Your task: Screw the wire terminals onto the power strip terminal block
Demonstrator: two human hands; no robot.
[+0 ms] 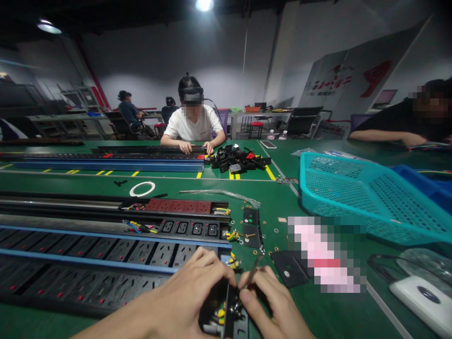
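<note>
My left hand (pixel 190 282) is closed on a dark end plate (pixel 231 301) at the near end of a socket strip. Yellow-green wires (pixel 221 314) show inside the opening beside my fingers. A slim metal tool (pixel 253 269), its kind unclear, sticks up between the fingers of my right hand (pixel 273 303), which is closed around it next to the plate. Small shiny metal parts (pixel 236 307) sit on the plate between my hands. Left of them lie black socket strips (pixel 81 292) with blue rails. Farther back are a strip with dark red sockets (pixel 180 205) and one with black outlets (pixel 189 228).
Black plates (pixel 289 268) and small washers (pixel 276 230) lie on the green table (pixel 268 197). A turquoise basket (pixel 339 226) and a white device (pixel 422 299) are at right. Across the table, a person (pixel 194 122) handles strips beside a pile of black parts (pixel 238 159).
</note>
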